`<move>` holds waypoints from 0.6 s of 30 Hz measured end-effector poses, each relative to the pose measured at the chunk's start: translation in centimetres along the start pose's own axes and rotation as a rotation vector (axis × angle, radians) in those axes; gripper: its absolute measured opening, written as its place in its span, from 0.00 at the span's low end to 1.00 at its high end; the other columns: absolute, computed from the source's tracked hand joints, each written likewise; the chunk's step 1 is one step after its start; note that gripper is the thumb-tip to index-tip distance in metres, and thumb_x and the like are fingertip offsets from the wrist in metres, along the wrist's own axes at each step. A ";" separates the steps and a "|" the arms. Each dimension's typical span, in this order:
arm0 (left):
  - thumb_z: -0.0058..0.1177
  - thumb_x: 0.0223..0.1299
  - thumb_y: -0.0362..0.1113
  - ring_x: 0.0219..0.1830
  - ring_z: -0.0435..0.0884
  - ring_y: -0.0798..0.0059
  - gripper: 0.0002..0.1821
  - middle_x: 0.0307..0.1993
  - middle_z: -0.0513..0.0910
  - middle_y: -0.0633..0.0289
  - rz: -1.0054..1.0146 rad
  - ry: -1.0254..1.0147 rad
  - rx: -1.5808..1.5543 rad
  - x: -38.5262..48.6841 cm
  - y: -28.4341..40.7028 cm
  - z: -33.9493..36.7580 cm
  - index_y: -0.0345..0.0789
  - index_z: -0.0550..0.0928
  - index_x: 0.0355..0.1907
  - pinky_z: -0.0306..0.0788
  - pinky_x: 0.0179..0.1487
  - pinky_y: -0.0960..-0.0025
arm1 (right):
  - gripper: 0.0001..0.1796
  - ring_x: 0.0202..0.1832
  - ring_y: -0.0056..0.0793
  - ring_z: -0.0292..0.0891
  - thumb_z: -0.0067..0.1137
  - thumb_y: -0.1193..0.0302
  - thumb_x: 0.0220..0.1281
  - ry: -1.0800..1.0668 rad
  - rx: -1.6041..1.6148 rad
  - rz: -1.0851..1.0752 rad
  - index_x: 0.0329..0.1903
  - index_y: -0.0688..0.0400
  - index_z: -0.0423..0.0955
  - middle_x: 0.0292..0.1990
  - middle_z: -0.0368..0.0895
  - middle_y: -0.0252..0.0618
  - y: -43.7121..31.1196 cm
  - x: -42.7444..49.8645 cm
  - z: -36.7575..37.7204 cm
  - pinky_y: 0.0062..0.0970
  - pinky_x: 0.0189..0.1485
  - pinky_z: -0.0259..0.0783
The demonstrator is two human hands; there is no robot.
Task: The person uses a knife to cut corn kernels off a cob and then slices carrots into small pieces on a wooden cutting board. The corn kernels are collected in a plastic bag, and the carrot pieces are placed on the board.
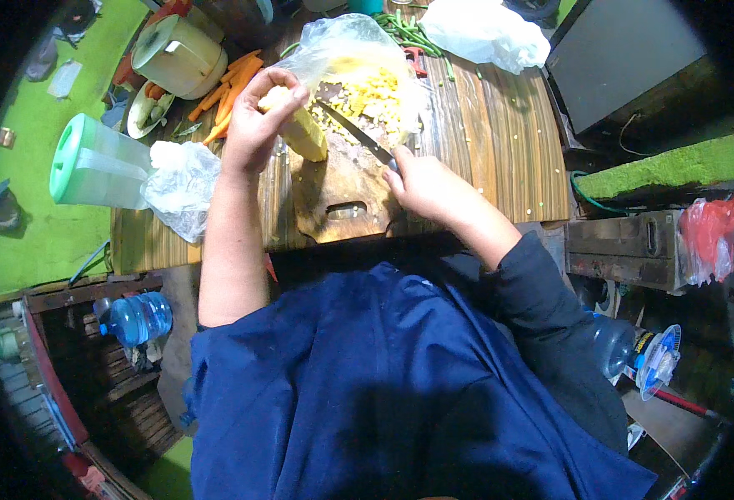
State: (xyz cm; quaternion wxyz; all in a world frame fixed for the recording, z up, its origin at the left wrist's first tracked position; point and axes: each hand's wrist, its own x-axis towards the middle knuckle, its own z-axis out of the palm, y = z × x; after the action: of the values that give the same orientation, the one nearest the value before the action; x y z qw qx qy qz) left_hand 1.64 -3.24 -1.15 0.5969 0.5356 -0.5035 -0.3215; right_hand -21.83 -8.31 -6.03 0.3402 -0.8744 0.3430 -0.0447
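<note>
My left hand [267, 115] grips the upper end of a peeled yellow corn cob [304, 137], tilted over the left side of a worn wooden cutting board [323, 219]. In my right hand [413, 181] is the handle of a kitchen knife [357, 133], its blade pointing up and left with the tip close to the cob. Cut yellow kernels [376, 94] lie heaped on the far part of the board and on a clear plastic bag [348, 37] behind it.
Carrot sticks [235, 84], a plate of vegetables [148, 112] and a rice cooker [179, 56] stand at the left. Nearer are a green-lidded plastic pitcher [101, 162] and a plastic bag [185, 187]. Green beans [407, 31], a red-handled tool [415, 61] and a white bag [485, 34] lie at the back.
</note>
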 end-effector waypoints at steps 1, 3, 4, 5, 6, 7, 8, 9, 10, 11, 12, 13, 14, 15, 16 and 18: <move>0.58 0.56 0.35 0.39 0.78 0.78 0.07 0.34 0.78 0.66 -0.018 0.105 -0.009 0.0 -0.3 0.7 0.35 0.77 0.34 0.69 0.47 0.75 | 0.18 0.36 0.59 0.75 0.45 0.62 0.64 0.023 0.029 -0.027 0.46 0.66 0.64 0.31 0.77 0.62 -0.5 0.0 -0.4 0.50 0.42 0.69; 0.60 0.55 0.37 0.30 0.76 0.84 0.07 0.25 0.79 0.69 0.058 0.277 0.030 0.0 -0.9 2.1 0.37 0.79 0.29 0.67 0.39 0.80 | 0.18 0.36 0.60 0.75 0.45 0.62 0.64 0.023 0.049 -0.062 0.45 0.67 0.64 0.30 0.77 0.63 -1.6 -0.3 -1.0 0.50 0.41 0.70; 0.61 0.55 0.36 0.29 0.76 0.84 0.07 0.24 0.78 0.69 0.084 0.335 0.050 0.0 -1.2 2.6 0.37 0.79 0.28 0.67 0.37 0.81 | 0.18 0.35 0.60 0.75 0.45 0.62 0.64 0.031 0.062 -0.087 0.45 0.68 0.64 0.30 0.77 0.63 -2.1 -0.4 -1.2 0.50 0.41 0.70; 0.61 0.55 0.36 0.28 0.75 0.85 0.07 0.23 0.78 0.70 0.133 0.384 0.065 0.0 -1.4 2.9 0.37 0.79 0.27 0.66 0.36 0.81 | 0.19 0.35 0.60 0.75 0.45 0.63 0.64 -0.001 0.053 -0.069 0.44 0.68 0.64 0.29 0.77 0.63 -2.7 -0.5 -1.4 0.50 0.41 0.70; 0.61 0.55 0.34 0.26 0.74 0.85 0.07 0.22 0.78 0.69 0.228 0.439 0.152 0.2 -1.6 3.2 0.36 0.79 0.26 0.66 0.34 0.82 | 0.19 0.35 0.59 0.75 0.45 0.63 0.64 -0.025 0.048 -0.058 0.44 0.69 0.64 0.29 0.77 0.63 -3.2 -0.6 -1.4 0.49 0.41 0.70; 0.61 0.55 0.34 0.26 0.74 0.85 0.07 0.22 0.78 0.69 0.270 0.462 0.168 0.4 -1.8 3.4 0.36 0.78 0.25 0.66 0.34 0.82 | 0.19 0.35 0.59 0.75 0.44 0.63 0.64 -0.050 0.042 -0.045 0.44 0.70 0.64 0.29 0.77 0.63 -3.6 -0.6 -1.5 0.49 0.40 0.70; 0.60 0.55 0.34 0.26 0.73 0.85 0.07 0.23 0.78 0.68 0.310 0.484 0.182 0.5 -2.1 3.5 0.36 0.78 0.25 0.66 0.34 0.82 | 0.20 0.36 0.58 0.75 0.44 0.64 0.64 -0.059 0.029 -0.055 0.44 0.72 0.64 0.29 0.77 0.63 -3.8 -0.5 -1.6 0.48 0.41 0.70; 0.60 0.55 0.33 0.26 0.73 0.85 0.07 0.23 0.78 0.68 0.350 0.507 0.197 0.5 -2.3 3.6 0.36 0.78 0.25 0.66 0.34 0.82 | 0.19 0.36 0.58 0.75 0.44 0.64 0.64 -0.078 0.019 -0.041 0.44 0.72 0.64 0.29 0.77 0.63 -4.0 -0.3 -1.6 0.48 0.41 0.70; 0.61 0.55 0.33 0.27 0.72 0.85 0.08 0.23 0.77 0.69 0.341 0.515 0.187 0.4 -2.6 3.7 0.35 0.78 0.24 0.65 0.35 0.81 | 0.19 0.36 0.57 0.75 0.44 0.64 0.64 -0.097 0.010 -0.026 0.45 0.72 0.64 0.30 0.77 0.63 -4.2 0.0 -1.5 0.48 0.41 0.70; 0.61 0.54 0.33 0.28 0.71 0.86 0.08 0.24 0.76 0.70 0.332 0.524 0.178 0.4 -2.8 3.8 0.35 0.77 0.24 0.65 0.36 0.81 | 0.19 0.36 0.57 0.76 0.44 0.65 0.64 -0.110 -0.001 -0.021 0.45 0.72 0.64 0.30 0.77 0.63 -4.3 0.3 -1.3 0.48 0.42 0.70; 0.62 0.53 0.32 0.29 0.70 0.86 0.09 0.25 0.75 0.71 0.341 0.526 0.171 0.3 -3.0 3.8 0.34 0.76 0.23 0.65 0.37 0.81 | 0.19 0.37 0.57 0.76 0.44 0.65 0.64 -0.121 -0.012 -0.011 0.45 0.71 0.64 0.31 0.77 0.63 -4.5 0.8 -1.1 0.47 0.42 0.70; 0.62 0.53 0.32 0.29 0.70 0.86 0.09 0.25 0.75 0.70 0.323 0.523 0.152 0.2 -3.1 3.6 0.34 0.77 0.23 0.65 0.37 0.81 | 0.19 0.37 0.56 0.76 0.44 0.65 0.64 -0.126 -0.024 -0.011 0.44 0.71 0.65 0.32 0.78 0.63 -4.6 1.4 -0.8 0.47 0.42 0.70; 0.62 0.53 0.32 0.29 0.71 0.85 0.09 0.25 0.76 0.70 0.322 0.511 0.134 0.3 -3.2 3.5 0.34 0.77 0.23 0.65 0.37 0.81 | 0.18 0.37 0.56 0.76 0.44 0.65 0.64 -0.128 -0.036 -0.013 0.44 0.71 0.65 0.32 0.78 0.63 -4.7 1.9 -0.6 0.46 0.42 0.70; 0.61 0.53 0.32 0.29 0.71 0.85 0.09 0.25 0.76 0.70 0.321 0.500 0.117 0.3 -3.2 3.4 0.34 0.77 0.23 0.65 0.37 0.81 | 0.18 0.38 0.56 0.76 0.44 0.65 0.64 -0.139 -0.036 -0.015 0.44 0.71 0.66 0.33 0.78 0.63 -4.8 2.4 -0.4 0.46 0.43 0.71; 0.61 0.53 0.32 0.29 0.71 0.85 0.09 0.25 0.76 0.70 0.330 0.509 0.140 0.4 -3.2 3.4 0.34 0.77 0.23 0.65 0.37 0.81 | 0.18 0.39 0.55 0.76 0.44 0.65 0.63 -0.149 -0.036 -0.016 0.44 0.71 0.67 0.33 0.78 0.63 -4.9 2.8 -0.2 0.45 0.43 0.71; 0.61 0.54 0.32 0.29 0.72 0.85 0.09 0.25 0.77 0.70 0.336 0.529 0.189 0.4 -3.1 3.5 0.34 0.77 0.23 0.65 0.37 0.80 | 0.18 0.40 0.54 0.77 0.44 0.66 0.63 -0.159 -0.036 -0.009 0.44 0.72 0.67 0.34 0.78 0.63 -5.1 3.5 0.0 0.44 0.45 0.71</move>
State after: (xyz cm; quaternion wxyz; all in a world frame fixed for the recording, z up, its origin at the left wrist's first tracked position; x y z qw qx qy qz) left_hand -1.03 -5.41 -4.33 0.6994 0.5630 -0.4398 -0.0198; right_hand -16.24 -7.77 -3.38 0.3503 -0.8827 0.3119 0.0296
